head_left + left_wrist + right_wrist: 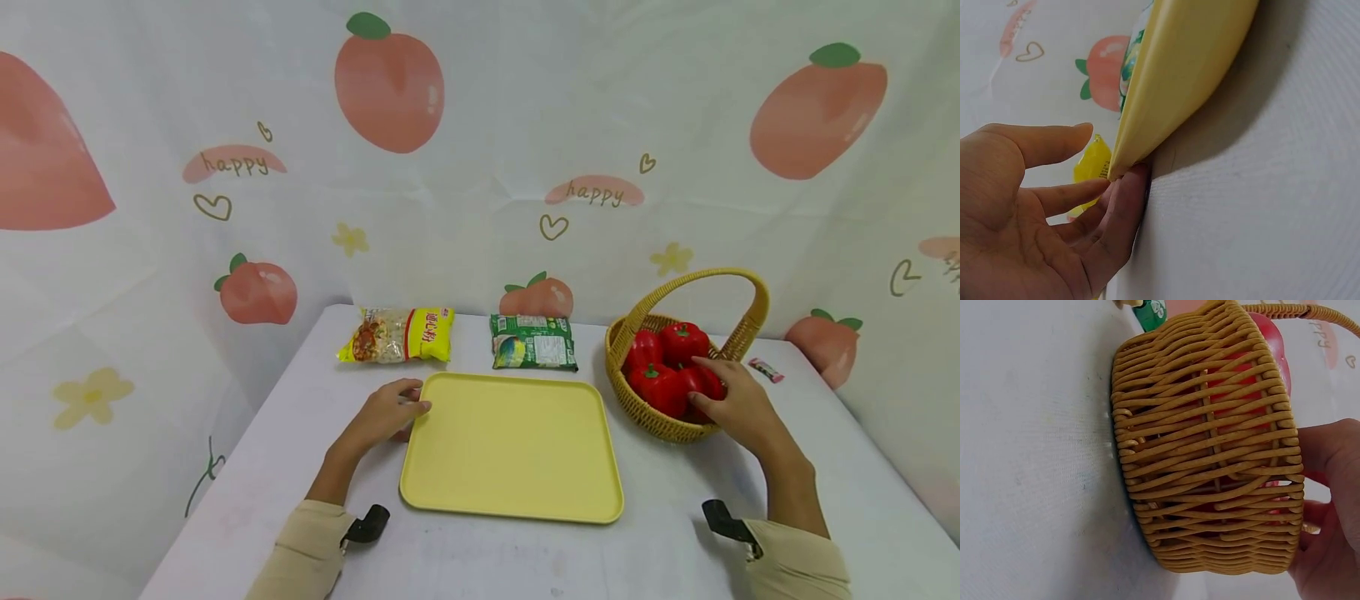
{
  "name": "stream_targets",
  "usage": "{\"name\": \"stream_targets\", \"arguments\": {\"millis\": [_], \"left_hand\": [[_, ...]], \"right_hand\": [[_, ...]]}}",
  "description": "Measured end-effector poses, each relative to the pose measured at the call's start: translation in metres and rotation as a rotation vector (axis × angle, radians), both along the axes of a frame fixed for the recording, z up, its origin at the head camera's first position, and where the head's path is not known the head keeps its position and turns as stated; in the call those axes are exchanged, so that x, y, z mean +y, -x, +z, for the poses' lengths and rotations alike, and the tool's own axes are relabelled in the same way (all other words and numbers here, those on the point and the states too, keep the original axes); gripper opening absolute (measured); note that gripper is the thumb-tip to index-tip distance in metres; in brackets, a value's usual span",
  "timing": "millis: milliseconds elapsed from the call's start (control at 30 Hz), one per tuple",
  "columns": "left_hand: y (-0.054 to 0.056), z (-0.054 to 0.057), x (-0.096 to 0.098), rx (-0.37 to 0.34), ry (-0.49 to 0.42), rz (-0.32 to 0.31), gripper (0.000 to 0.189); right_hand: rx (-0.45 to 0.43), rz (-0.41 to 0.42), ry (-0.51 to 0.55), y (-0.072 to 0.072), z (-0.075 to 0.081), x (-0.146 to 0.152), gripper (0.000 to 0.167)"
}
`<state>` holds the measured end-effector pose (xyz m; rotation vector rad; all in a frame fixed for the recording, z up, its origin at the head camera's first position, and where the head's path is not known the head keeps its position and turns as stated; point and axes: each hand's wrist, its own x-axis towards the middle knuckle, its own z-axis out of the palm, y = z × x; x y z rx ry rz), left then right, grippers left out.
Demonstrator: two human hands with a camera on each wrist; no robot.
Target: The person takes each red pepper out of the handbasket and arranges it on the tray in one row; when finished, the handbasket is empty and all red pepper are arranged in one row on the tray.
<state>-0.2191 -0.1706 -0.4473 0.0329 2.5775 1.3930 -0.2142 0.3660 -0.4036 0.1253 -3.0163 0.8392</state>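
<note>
My left hand (pixel 386 411) is at the left edge of a yellow rectangular tray (pixel 513 446) lying on the table. In the left wrist view, its fingertips touch the tray's rim (pixel 1129 150) from beside and below, while the thumb stands apart. My right hand (pixel 738 404) reaches over the right rim of a woven basket (pixel 658 423) and holds a red bell pepper (pixel 708 382) between thumb and fingers. Several red bell peppers (pixel 660 392) lie in the basket. From the right wrist, the basket wall (pixel 1210 444) hides most of the fingertips.
A yellow bag of pasta (pixel 397 336) lies behind the tray at the left, a green packet (pixel 534 342) to its right. The basket's tall handle (pixel 705 273) arches over the peppers. A small pink packet (pixel 766 370) lies right of the basket. A fruit-print cloth (pixel 480 183) hangs behind.
</note>
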Motion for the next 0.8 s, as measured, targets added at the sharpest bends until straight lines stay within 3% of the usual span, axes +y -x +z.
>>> {"name": "stream_targets", "arguments": {"millis": [500,800], "left_hand": [[0.0000,0.0009,-0.0007,-0.003,-0.015,0.003,0.057],[-0.0008,-0.0005,0.0001,-0.004,-0.020,0.008,0.057]], "right_hand": [[0.036,0.016,0.009,0.0009,-0.0018,-0.0003,0.062],[0.045,0.010,0.033,0.0006,-0.0025,0.0020,0.066]]}}
